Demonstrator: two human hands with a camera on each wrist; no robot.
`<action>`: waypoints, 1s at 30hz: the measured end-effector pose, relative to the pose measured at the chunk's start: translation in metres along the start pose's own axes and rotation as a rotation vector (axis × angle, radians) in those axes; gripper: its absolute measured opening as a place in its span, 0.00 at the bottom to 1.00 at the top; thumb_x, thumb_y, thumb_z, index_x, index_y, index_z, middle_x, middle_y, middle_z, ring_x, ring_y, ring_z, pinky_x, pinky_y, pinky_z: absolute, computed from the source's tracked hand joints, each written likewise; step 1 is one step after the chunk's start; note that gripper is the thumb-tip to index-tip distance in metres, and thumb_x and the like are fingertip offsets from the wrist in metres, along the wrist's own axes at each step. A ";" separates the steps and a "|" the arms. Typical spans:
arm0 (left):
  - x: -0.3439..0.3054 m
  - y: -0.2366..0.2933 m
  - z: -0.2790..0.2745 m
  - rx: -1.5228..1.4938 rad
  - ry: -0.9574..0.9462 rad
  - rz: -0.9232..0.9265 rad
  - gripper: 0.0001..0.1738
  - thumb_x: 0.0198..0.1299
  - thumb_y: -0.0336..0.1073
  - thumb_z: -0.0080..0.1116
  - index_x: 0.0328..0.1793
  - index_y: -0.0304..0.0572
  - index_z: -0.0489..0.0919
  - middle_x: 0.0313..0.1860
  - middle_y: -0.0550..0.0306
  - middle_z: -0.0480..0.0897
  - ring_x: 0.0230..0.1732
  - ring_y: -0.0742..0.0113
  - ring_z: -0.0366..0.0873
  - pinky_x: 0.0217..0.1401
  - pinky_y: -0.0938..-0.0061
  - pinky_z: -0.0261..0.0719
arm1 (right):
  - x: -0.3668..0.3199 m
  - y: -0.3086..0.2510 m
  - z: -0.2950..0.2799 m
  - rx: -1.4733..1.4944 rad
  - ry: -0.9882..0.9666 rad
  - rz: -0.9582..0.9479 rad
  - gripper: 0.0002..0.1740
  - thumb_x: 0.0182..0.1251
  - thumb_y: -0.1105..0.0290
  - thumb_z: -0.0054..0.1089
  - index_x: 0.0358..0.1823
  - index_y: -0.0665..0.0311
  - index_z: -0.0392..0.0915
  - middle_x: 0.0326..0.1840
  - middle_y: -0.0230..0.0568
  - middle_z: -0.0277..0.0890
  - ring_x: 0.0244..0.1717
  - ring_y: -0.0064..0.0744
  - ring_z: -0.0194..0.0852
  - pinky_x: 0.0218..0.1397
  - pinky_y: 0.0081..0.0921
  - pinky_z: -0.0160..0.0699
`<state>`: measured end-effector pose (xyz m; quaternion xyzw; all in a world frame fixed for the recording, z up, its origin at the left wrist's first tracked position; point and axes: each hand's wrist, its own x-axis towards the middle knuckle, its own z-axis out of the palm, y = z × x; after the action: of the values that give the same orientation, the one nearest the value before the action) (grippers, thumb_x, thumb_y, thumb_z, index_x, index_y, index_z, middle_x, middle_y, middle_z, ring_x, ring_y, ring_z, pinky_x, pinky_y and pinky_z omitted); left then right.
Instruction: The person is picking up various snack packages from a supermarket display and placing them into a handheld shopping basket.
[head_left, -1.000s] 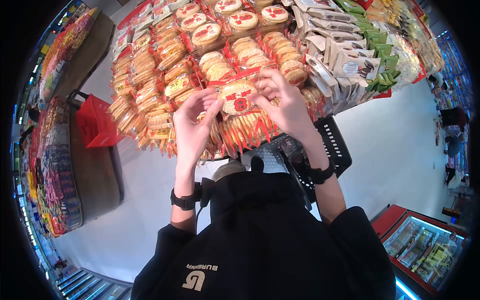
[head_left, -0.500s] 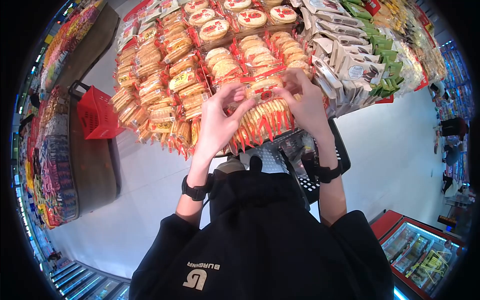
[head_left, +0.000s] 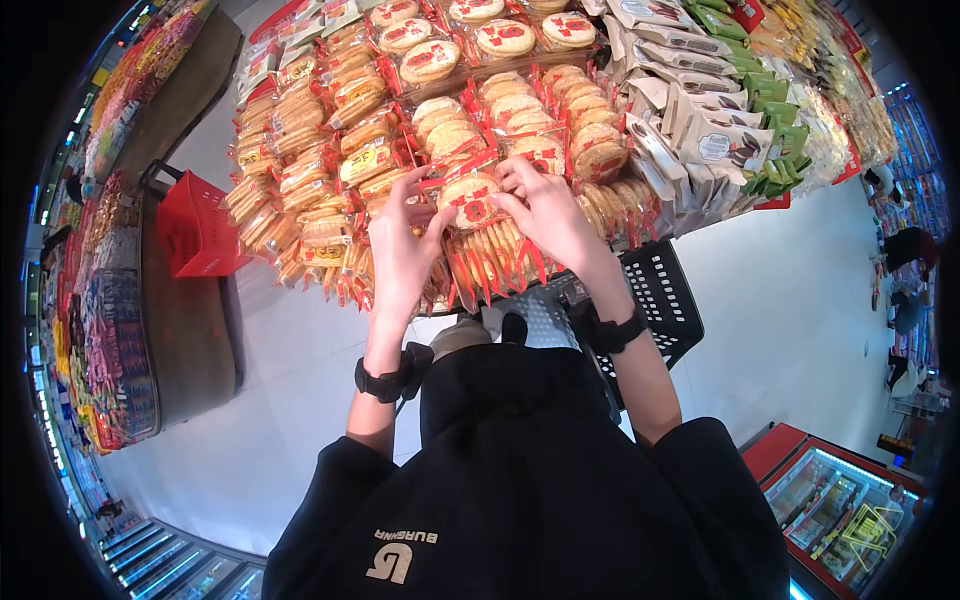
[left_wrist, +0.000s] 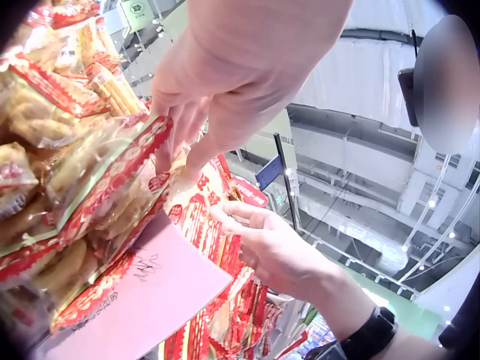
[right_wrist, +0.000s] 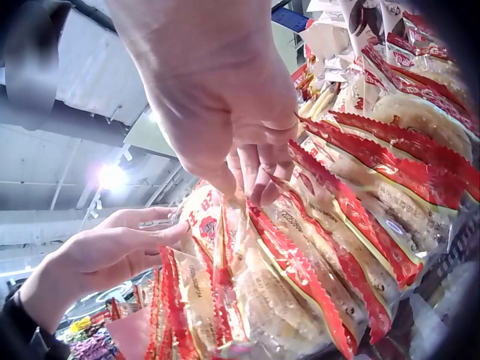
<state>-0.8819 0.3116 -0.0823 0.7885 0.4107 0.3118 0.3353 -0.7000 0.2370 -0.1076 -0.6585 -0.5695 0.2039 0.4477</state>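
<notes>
Pinched at its sides by left hand and right hand: a cracker pack.
It lies between them, at the packet row, neither hand clearly nearer.

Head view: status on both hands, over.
Left hand, right hand: grips on opposite sides of clear plastic cracker packet with red print. Similar red-edged plastic packets crowd close.

With our left hand and right hand we hold a clear, red-printed plastic packet of pale crackers over a row of red-edged clear packets; a black perforated plastic basket sits near our right forearm.
</notes>
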 end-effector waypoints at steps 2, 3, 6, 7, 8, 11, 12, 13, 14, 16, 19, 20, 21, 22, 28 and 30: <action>0.002 0.000 0.008 0.005 -0.002 0.010 0.33 0.53 0.27 0.71 0.66 0.40 0.72 0.54 0.42 0.81 0.45 0.57 0.86 0.37 0.72 0.85 | 0.001 0.007 0.003 -0.061 -0.010 0.015 0.15 0.64 0.71 0.64 0.47 0.69 0.71 0.34 0.48 0.81 0.37 0.45 0.83 0.42 0.35 0.80; 0.002 0.001 0.009 0.028 0.001 0.040 0.33 0.52 0.27 0.71 0.65 0.40 0.72 0.56 0.42 0.80 0.46 0.56 0.85 0.39 0.70 0.85 | 0.001 0.009 0.004 -0.092 -0.013 0.025 0.14 0.63 0.72 0.64 0.46 0.69 0.71 0.33 0.47 0.81 0.37 0.45 0.83 0.42 0.35 0.80; 0.007 -0.002 0.013 0.280 0.084 0.299 0.34 0.46 0.27 0.72 0.63 0.40 0.75 0.60 0.44 0.76 0.58 0.50 0.76 0.58 0.58 0.78 | 0.001 0.005 0.003 -0.167 0.021 -0.031 0.14 0.60 0.74 0.66 0.44 0.68 0.70 0.31 0.47 0.79 0.36 0.46 0.82 0.41 0.37 0.79; 0.007 -0.002 0.014 0.322 0.088 0.299 0.33 0.45 0.28 0.73 0.62 0.40 0.75 0.61 0.45 0.76 0.60 0.49 0.74 0.61 0.57 0.74 | 0.000 0.003 0.003 -0.186 0.040 -0.041 0.14 0.60 0.75 0.66 0.43 0.68 0.70 0.31 0.47 0.79 0.36 0.46 0.81 0.41 0.38 0.79; 0.007 0.001 0.013 0.363 0.093 0.298 0.33 0.45 0.29 0.73 0.61 0.40 0.76 0.61 0.45 0.76 0.62 0.48 0.72 0.65 0.55 0.71 | 0.000 0.001 0.004 -0.205 0.059 -0.052 0.15 0.59 0.75 0.66 0.43 0.68 0.70 0.31 0.47 0.78 0.35 0.46 0.81 0.40 0.38 0.78; 0.012 0.001 0.014 0.455 0.065 0.277 0.32 0.43 0.30 0.73 0.59 0.40 0.77 0.62 0.46 0.76 0.65 0.49 0.69 0.68 0.55 0.66 | -0.001 0.010 0.009 -0.236 0.020 -0.038 0.14 0.58 0.76 0.66 0.42 0.69 0.70 0.33 0.50 0.77 0.34 0.47 0.81 0.40 0.40 0.78; 0.014 0.000 0.014 0.480 0.048 0.268 0.31 0.43 0.31 0.73 0.58 0.40 0.77 0.62 0.47 0.76 0.66 0.50 0.68 0.68 0.55 0.66 | -0.002 0.014 0.010 -0.248 0.008 -0.049 0.14 0.58 0.76 0.66 0.41 0.69 0.70 0.33 0.50 0.77 0.34 0.47 0.81 0.40 0.40 0.78; 0.015 -0.001 0.015 0.478 0.035 0.270 0.31 0.43 0.31 0.74 0.58 0.39 0.77 0.61 0.47 0.76 0.66 0.50 0.69 0.68 0.56 0.66 | -0.001 0.018 0.009 -0.260 -0.005 -0.061 0.14 0.58 0.76 0.66 0.41 0.69 0.70 0.34 0.51 0.77 0.34 0.48 0.81 0.40 0.40 0.78; 0.016 -0.002 0.016 0.477 0.022 0.270 0.31 0.43 0.31 0.74 0.58 0.39 0.77 0.61 0.47 0.76 0.65 0.50 0.69 0.67 0.56 0.66 | -0.001 0.014 0.006 -0.241 -0.027 -0.057 0.13 0.59 0.76 0.66 0.43 0.68 0.72 0.35 0.52 0.77 0.34 0.47 0.81 0.40 0.39 0.78; 0.016 -0.003 0.015 0.480 0.002 0.282 0.32 0.42 0.31 0.73 0.58 0.38 0.76 0.61 0.47 0.76 0.65 0.50 0.69 0.65 0.57 0.67 | -0.004 0.004 -0.004 -0.213 -0.026 -0.051 0.13 0.59 0.74 0.65 0.43 0.68 0.72 0.37 0.51 0.77 0.41 0.53 0.79 0.44 0.43 0.77; 0.016 -0.006 0.013 0.468 -0.013 0.300 0.33 0.42 0.28 0.72 0.59 0.36 0.74 0.61 0.48 0.76 0.66 0.50 0.68 0.63 0.57 0.67 | -0.006 0.003 -0.031 -0.261 0.139 -0.106 0.13 0.61 0.75 0.62 0.47 0.65 0.73 0.42 0.48 0.76 0.44 0.51 0.78 0.46 0.43 0.77; 0.016 -0.006 0.012 0.458 -0.015 0.300 0.33 0.42 0.28 0.72 0.59 0.36 0.74 0.61 0.48 0.76 0.66 0.50 0.68 0.63 0.57 0.67 | -0.004 -0.004 -0.045 -0.322 0.197 -0.062 0.15 0.60 0.75 0.63 0.48 0.66 0.73 0.43 0.49 0.76 0.42 0.49 0.79 0.45 0.41 0.77; 0.016 -0.006 0.011 0.448 -0.015 0.302 0.33 0.42 0.28 0.72 0.59 0.36 0.74 0.61 0.48 0.76 0.66 0.49 0.68 0.63 0.57 0.67 | -0.002 -0.006 -0.057 -0.383 0.255 -0.019 0.16 0.60 0.75 0.63 0.50 0.66 0.74 0.44 0.49 0.75 0.40 0.46 0.80 0.44 0.40 0.78; 0.016 -0.004 0.009 0.457 -0.024 0.280 0.34 0.43 0.31 0.74 0.60 0.37 0.75 0.62 0.47 0.76 0.66 0.49 0.69 0.67 0.56 0.67 | -0.002 0.005 -0.066 -0.494 0.276 -0.032 0.17 0.60 0.76 0.62 0.51 0.65 0.73 0.46 0.49 0.74 0.42 0.48 0.80 0.45 0.41 0.78; 0.007 0.009 0.008 0.427 0.024 0.328 0.38 0.49 0.32 0.72 0.68 0.39 0.70 0.70 0.47 0.70 0.71 0.51 0.65 0.72 0.58 0.63 | -0.004 0.028 -0.085 -0.858 0.177 0.091 0.17 0.53 0.86 0.55 0.45 0.67 0.70 0.49 0.49 0.70 0.52 0.50 0.76 0.47 0.42 0.80; 0.003 0.018 0.007 0.385 0.048 0.351 0.34 0.54 0.34 0.70 0.68 0.38 0.71 0.70 0.47 0.71 0.71 0.51 0.65 0.74 0.58 0.62 | -0.005 0.030 -0.086 -0.903 0.164 0.071 0.15 0.55 0.84 0.55 0.45 0.67 0.71 0.48 0.49 0.70 0.50 0.50 0.78 0.46 0.42 0.80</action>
<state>-0.8671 0.3044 -0.0722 0.8893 0.3272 0.2999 0.1099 -0.6176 0.2030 -0.0896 -0.8206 -0.5412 -0.1022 0.1524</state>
